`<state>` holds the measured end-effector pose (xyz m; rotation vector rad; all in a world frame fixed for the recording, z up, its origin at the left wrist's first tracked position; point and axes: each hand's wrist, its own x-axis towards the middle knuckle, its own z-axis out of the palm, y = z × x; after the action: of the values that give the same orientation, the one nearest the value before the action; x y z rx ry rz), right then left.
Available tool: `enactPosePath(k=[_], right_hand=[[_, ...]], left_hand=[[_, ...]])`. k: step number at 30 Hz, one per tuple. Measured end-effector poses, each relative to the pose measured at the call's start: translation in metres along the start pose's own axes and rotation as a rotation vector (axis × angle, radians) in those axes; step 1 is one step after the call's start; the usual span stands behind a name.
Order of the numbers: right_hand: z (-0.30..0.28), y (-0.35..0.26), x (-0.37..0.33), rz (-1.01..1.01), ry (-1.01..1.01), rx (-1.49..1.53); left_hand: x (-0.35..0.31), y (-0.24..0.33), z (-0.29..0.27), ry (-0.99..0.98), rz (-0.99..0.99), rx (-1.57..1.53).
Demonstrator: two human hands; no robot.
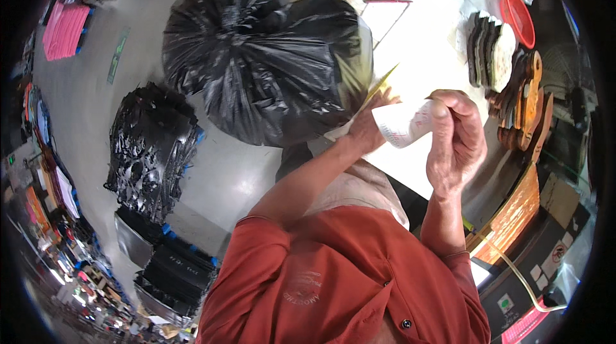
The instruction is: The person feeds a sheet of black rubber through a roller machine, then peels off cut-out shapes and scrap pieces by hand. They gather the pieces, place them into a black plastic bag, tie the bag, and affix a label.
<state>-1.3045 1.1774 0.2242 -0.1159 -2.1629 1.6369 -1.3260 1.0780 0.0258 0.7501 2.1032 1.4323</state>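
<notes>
My right hand point(457, 142) is raised, pinching a curled white paper slip point(405, 124) between thumb and fingers. Red and dark print shows on the slip. Just left of it, my left hand point(367, 131) is closed at a thin yellow sheet point(383, 83) that stands on edge and points up and right. The slip covers part of those left fingers. Beyond my left forearm lie bulging, gathered black plastic bags point(256, 68), close to the left hand.
A white tabletop point(427, 42) spreads ahead, with stacked cut pieces point(491, 52), orange and brown shaped templates point(527, 110) and a red basket point(517, 18) on the right. Stacked black sheets point(151, 151) stand on the floor at left, pink ones point(66, 31) farther off.
</notes>
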Motion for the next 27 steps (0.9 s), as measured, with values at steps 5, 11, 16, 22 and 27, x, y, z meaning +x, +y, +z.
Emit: enactPosePath(k=[5, 11, 16, 22, 27], right_hand=[[0.055, -0.019, 0.024, -0.098, -0.151, -0.095], [0.122, -0.002, 0.056, -0.303, -0.304, -0.357], [0.146, 0.025, 0.068, -0.546, -0.33, -0.7], [0.143, 0.037, 0.063, -0.438, -0.162, -0.779], [0.148, 0.043, 0.064, -0.324, -0.165, -0.767]], left_hand=[[-0.084, 0.074, -0.072, -0.138, 0.239, 0.248], [-0.138, 0.102, -0.165, 0.588, 0.506, 0.208], [-0.102, 0.063, -0.196, 0.479, 0.278, 0.586], [-0.105, 0.033, -0.192, 0.406, 0.319, 0.584], [-0.111, 0.028, -0.194, 0.315, 0.327, 0.59]])
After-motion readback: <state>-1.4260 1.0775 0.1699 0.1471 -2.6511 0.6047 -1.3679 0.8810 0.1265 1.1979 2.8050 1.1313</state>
